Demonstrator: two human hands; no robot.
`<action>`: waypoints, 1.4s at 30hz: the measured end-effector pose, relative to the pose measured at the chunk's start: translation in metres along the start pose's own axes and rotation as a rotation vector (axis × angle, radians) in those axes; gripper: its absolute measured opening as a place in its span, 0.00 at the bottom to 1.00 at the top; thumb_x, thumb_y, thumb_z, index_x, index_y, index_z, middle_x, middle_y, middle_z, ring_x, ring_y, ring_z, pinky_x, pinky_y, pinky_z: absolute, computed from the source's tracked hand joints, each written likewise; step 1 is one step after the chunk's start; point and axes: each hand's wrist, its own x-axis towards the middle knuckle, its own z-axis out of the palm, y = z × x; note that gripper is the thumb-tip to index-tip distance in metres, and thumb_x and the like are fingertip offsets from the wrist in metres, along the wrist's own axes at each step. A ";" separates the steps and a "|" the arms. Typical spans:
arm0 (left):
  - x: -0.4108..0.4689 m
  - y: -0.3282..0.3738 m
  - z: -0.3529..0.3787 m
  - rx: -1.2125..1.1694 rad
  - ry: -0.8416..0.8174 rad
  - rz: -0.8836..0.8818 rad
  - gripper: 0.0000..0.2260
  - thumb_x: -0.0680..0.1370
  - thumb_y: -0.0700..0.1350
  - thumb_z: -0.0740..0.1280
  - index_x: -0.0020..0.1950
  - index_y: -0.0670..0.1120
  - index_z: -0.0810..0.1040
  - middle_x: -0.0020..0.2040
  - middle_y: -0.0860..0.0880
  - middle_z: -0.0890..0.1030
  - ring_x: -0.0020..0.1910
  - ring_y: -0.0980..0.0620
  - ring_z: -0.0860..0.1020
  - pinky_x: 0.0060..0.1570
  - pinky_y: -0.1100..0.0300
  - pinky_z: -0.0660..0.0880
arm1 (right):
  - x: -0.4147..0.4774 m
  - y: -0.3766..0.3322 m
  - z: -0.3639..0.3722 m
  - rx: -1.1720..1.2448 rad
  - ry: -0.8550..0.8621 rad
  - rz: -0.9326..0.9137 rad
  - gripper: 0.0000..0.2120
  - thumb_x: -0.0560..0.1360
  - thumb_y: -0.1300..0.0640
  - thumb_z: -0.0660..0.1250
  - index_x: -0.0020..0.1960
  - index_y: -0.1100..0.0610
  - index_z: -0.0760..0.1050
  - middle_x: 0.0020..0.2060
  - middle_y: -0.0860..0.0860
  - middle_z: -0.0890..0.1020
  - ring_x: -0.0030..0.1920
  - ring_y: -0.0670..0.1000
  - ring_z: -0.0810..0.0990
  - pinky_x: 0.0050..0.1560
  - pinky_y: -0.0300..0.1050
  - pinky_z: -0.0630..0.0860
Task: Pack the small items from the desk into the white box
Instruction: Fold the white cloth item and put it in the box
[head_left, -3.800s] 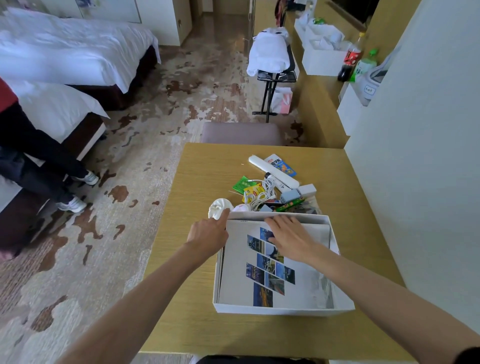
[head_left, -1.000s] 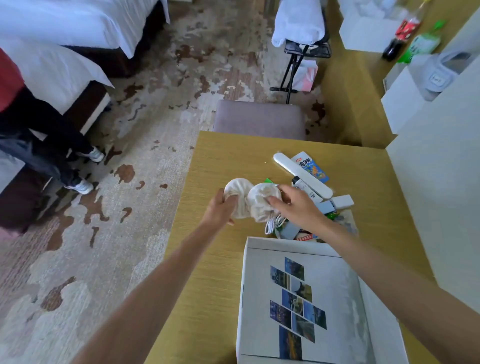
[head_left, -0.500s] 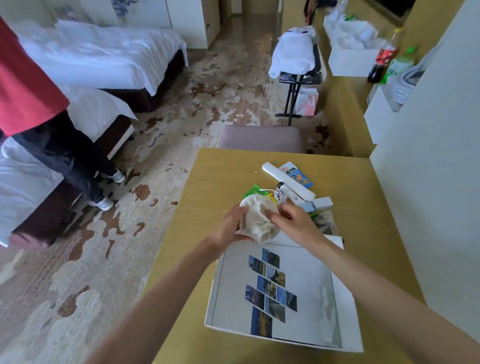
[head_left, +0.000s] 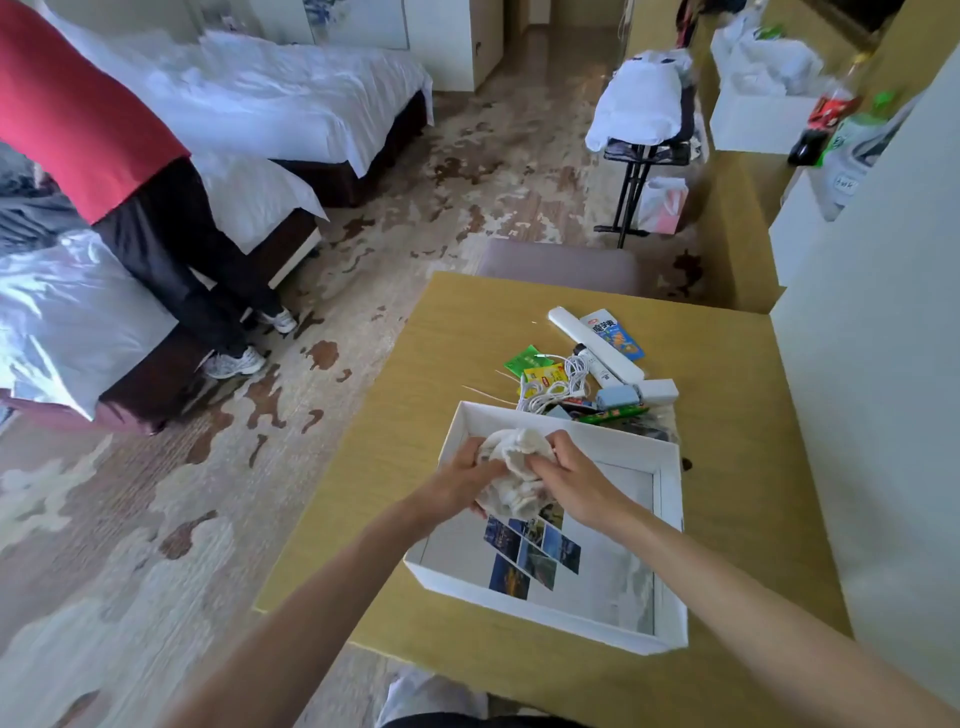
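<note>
A crumpled white cloth bundle (head_left: 514, 470) is held between my left hand (head_left: 467, 475) and my right hand (head_left: 574, 480), both closed on it, over the far left part of the open white box (head_left: 670, 525). A sheet with small blue photos (head_left: 530, 556) lies flat on the box's floor. Beyond the box's far wall lies a pile of small items: a white coiled cable (head_left: 556, 387), green and yellow sachets (head_left: 540, 366), a long white bar (head_left: 595, 343), a blue packet (head_left: 613, 335), a small white block (head_left: 657, 389) and a green pen (head_left: 613, 414).
The yellow wooden desk (head_left: 457, 338) ends close on the left and near side. A white wall (head_left: 872, 389) stands right of it. A padded stool (head_left: 558, 265) sits behind the desk. A person in red top and dark trousers (head_left: 130, 208) stands by the beds at left.
Both hands picked the white cloth off the desk beside the pile and carried it toward me, now over the box. The person in red stepped further into view.
</note>
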 end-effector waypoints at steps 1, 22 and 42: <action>0.000 -0.003 -0.001 0.022 0.015 0.007 0.16 0.79 0.48 0.63 0.65 0.46 0.67 0.50 0.46 0.77 0.42 0.52 0.78 0.32 0.62 0.76 | 0.000 0.000 0.001 0.006 -0.007 0.002 0.09 0.76 0.45 0.61 0.49 0.48 0.65 0.45 0.48 0.78 0.44 0.42 0.79 0.41 0.39 0.74; 0.008 -0.024 -0.038 0.452 0.087 0.550 0.19 0.74 0.33 0.63 0.64 0.44 0.73 0.67 0.48 0.71 0.66 0.52 0.69 0.64 0.62 0.67 | 0.024 -0.006 0.008 0.687 -0.102 0.239 0.16 0.78 0.64 0.64 0.65 0.61 0.72 0.58 0.63 0.79 0.56 0.59 0.80 0.48 0.54 0.79; 0.015 -0.036 -0.052 0.773 0.478 0.339 0.12 0.78 0.49 0.61 0.60 0.50 0.72 0.55 0.52 0.78 0.43 0.51 0.79 0.33 0.59 0.72 | 0.052 0.020 0.043 0.449 -0.084 0.226 0.19 0.77 0.61 0.66 0.65 0.49 0.68 0.59 0.52 0.79 0.61 0.52 0.77 0.63 0.52 0.74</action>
